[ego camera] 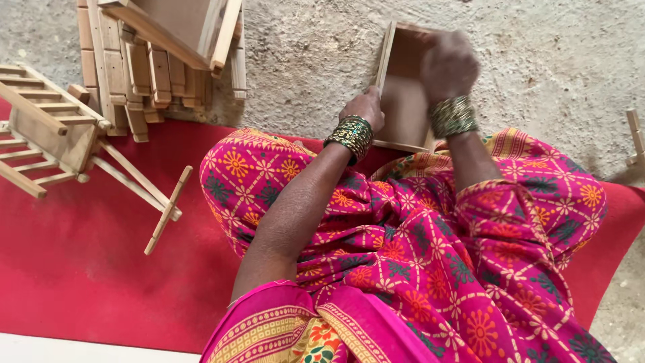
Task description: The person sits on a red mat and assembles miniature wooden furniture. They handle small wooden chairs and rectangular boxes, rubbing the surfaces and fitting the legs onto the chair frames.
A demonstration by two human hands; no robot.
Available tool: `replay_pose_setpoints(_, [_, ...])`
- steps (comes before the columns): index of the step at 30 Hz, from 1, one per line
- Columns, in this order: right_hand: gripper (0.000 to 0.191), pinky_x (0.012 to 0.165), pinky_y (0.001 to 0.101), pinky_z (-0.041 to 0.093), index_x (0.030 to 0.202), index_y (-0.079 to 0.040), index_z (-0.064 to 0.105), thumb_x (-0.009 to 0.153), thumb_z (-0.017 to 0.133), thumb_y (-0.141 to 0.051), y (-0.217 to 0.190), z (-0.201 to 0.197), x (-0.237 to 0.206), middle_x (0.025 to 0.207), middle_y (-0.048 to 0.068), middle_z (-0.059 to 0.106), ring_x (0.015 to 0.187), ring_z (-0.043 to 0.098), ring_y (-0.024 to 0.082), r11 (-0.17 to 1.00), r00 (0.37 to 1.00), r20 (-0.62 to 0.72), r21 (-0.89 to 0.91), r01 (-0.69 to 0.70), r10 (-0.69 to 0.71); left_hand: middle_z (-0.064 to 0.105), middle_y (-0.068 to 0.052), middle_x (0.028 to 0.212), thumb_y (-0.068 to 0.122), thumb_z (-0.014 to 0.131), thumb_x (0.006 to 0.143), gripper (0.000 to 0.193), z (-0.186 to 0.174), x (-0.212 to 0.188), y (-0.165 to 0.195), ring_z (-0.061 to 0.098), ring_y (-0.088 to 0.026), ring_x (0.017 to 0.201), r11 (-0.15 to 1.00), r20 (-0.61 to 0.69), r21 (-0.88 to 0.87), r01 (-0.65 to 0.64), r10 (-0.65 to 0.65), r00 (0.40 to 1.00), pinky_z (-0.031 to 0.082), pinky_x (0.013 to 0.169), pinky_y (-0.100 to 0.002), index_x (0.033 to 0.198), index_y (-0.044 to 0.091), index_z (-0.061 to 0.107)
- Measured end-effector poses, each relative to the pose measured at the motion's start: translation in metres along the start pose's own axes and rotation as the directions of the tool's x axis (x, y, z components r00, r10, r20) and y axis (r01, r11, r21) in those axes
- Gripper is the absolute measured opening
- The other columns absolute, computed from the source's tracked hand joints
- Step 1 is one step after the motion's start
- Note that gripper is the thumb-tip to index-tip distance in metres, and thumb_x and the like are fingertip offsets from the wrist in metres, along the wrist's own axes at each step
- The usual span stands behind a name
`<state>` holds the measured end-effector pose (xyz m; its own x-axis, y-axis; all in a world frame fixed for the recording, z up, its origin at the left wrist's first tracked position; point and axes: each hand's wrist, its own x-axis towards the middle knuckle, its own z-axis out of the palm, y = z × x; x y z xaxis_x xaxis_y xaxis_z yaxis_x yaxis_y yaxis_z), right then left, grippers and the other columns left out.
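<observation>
1. Head view, the only one: the person sits on a red mat (87, 269) at the edge of a rough concrete floor (537, 54), knees up in bright pink patterned cloth.
2. The thing being worked on is a shallow wooden tray (403, 101), an open box frame, standing tilted on the floor just past the knees, between both hands.
3. Left hand (364, 107) sits against the tray's left rim, fingers curled round the edge, so it's gripping the frame. Green-gold bangles on the wrist.
4. Right hand (449, 66) is pressed on the tray's upper right corner, fingers closed, a bit blurred. I honestly can't tell if anything's inside the fist.
5. Off to the left: a small wooden slatted chair (50, 134) lying tipped on the mat, and a stack of wooden parts (161, 60) on the floor behind it, well apart from the hands.
</observation>
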<state>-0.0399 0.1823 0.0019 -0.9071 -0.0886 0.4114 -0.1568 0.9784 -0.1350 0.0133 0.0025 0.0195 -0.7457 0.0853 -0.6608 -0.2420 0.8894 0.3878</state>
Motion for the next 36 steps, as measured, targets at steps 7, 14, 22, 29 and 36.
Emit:
replay_pose_setpoints(7, [0.025, 0.056, 0.0347, 0.058, 0.089, -0.012, 0.076, 0.107, 0.066, -0.026, 0.005, 0.015, 0.047, 0.087, 0.011, 0.066, 0.071, 0.065, 0.021, 0.949, 0.939, 0.198, -0.204, -0.241, 0.281, 0.069, -0.021, 0.118, 0.024, 0.067, 0.091, 0.042, 0.008, 0.008, -0.004, 0.068, -0.038, 0.112, 1.0, -0.028, 0.004, -0.016, 0.016, 0.999, 0.055, 0.096, -0.049, 0.127, 0.007, 0.053])
replay_pose_setpoints(14, [0.014, 0.066, 0.0322, 0.061, 0.113, -0.017, 0.077, 0.104, 0.066, -0.016, -0.072, 0.029, 0.049, 0.102, 0.008, 0.069, 0.088, 0.068, 0.022, 0.99, 0.992, -0.041, 0.065, 0.123, -0.121, 0.066, -0.023, 0.122, 0.02, 0.064, 0.091, 0.039, 0.017, 0.018, -0.009, 0.065, -0.041, 0.114, 0.999, -0.041, -0.035, -0.039, 0.038, 0.998, 0.055, 0.094, -0.051, 0.128, 0.011, 0.056])
replay_pose_setpoints(22, [0.009, 0.07, 0.0371, 0.06, 0.1, -0.019, 0.079, 0.097, 0.072, -0.016, 0.018, 0.004, 0.043, 0.106, 0.011, 0.065, 0.097, 0.064, 0.026, 0.945, 0.916, 0.327, -0.147, 0.293, -0.234, 0.069, -0.025, 0.119, 0.02, 0.058, 0.098, 0.038, 0.01, 0.008, -0.006, 0.069, -0.039, 0.112, 0.999, -0.019, -0.041, 0.006, -0.006, 1.0, 0.055, 0.098, -0.049, 0.13, 0.001, 0.054])
replay_pose_setpoints(29, [0.019, 0.068, 0.0334, 0.059, 0.122, -0.022, 0.076, 0.109, 0.064, -0.016, 0.064, -0.011, -0.002, 0.107, 0.006, 0.066, 0.095, 0.064, 0.021, 0.921, 0.922, 0.252, -0.182, 0.343, -0.294, 0.07, -0.024, 0.117, 0.014, 0.058, 0.094, 0.037, 0.006, -0.005, 0.003, 0.069, -0.038, 0.111, 0.999, -0.011, -0.028, 0.019, -0.019, 1.0, 0.056, 0.097, -0.048, 0.129, 0.001, 0.055])
replay_pose_setpoints(36, [0.028, 0.057, 0.0291, 0.057, 0.133, -0.026, 0.07, 0.108, 0.057, -0.023, 0.017, -0.072, -0.057, 0.109, 0.003, 0.068, 0.085, 0.065, 0.019, 0.946, 0.92, 0.317, -0.148, 0.288, -0.23, 0.068, -0.025, 0.117, 0.011, 0.06, 0.09, 0.039, 0.012, -0.007, 0.004, 0.067, -0.04, 0.112, 0.998, -0.062, -0.065, 0.021, -0.025, 0.998, 0.055, 0.096, -0.049, 0.127, -0.001, 0.054])
